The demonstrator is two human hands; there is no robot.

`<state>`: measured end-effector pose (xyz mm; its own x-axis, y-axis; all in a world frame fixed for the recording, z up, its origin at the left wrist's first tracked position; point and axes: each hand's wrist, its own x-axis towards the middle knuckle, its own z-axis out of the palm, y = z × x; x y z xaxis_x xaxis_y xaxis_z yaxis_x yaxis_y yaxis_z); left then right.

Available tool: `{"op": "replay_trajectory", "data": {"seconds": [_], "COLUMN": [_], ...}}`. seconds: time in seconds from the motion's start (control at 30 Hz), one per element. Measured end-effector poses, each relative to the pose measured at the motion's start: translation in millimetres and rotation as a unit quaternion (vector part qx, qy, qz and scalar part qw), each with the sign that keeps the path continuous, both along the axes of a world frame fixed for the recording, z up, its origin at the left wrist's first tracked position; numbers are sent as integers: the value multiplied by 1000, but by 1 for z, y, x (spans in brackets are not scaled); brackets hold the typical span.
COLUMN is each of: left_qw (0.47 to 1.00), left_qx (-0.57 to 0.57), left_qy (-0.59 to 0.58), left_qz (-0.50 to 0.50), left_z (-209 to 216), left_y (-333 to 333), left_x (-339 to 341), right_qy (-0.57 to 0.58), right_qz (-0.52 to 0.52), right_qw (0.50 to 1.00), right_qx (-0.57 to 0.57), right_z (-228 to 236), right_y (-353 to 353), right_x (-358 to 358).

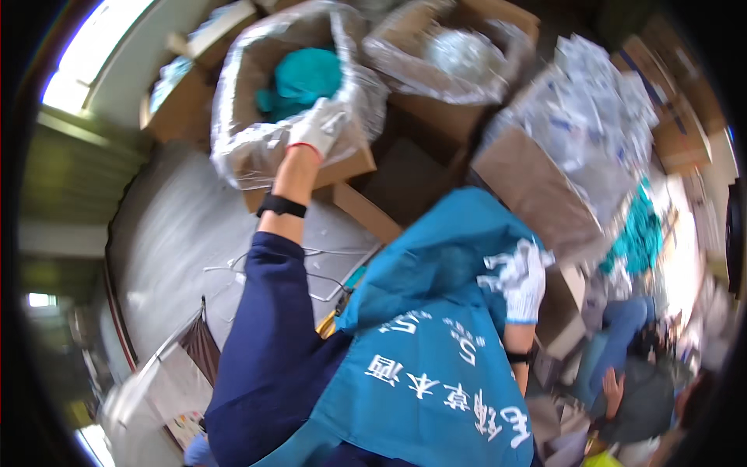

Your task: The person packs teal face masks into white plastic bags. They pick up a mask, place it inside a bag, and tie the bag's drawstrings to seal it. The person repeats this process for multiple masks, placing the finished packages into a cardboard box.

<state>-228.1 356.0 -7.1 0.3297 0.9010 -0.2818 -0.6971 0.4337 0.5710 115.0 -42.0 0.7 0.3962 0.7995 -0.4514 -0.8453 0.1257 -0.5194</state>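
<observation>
My left hand [317,129], in a white glove with a red cuff, reaches over the near side of a cardboard box [348,163] lined with clear plastic [232,101]. Its fingers look stretched out, though blurred, close beside a bundled teal-green cloth [308,78] inside the box. Whether they touch the cloth I cannot tell. My right hand [520,279], also in a white glove, is at the right edge of the blue apron [420,335] on my front. Its fingers are spread and nothing shows in them.
A second plastic-lined box [451,117] holds a clear plastic bundle [464,56]. Clear plastic bags [583,117] pile up at the right, with green cloth [640,233] beyond. Thin white metal rods [315,294] lie on the grey floor [175,226]. A person's hand [613,391] shows at the lower right.
</observation>
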Motion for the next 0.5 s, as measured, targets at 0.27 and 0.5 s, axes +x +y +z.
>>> {"op": "replay_trajectory", "data": {"seconds": [0.27, 0.5], "left_qw": [821, 705], "left_qx": [293, 473], "left_qy": [373, 249], "left_qz": [-317, -467], "left_z": [18, 10], "left_y": [-197, -280], "left_x": [145, 218], "right_qy": [94, 173], "right_qz": [4, 31], "right_qw": [982, 956], "right_qx": [163, 235], "right_z": [24, 38], "right_y": [-21, -26], "right_x": [35, 25]}}
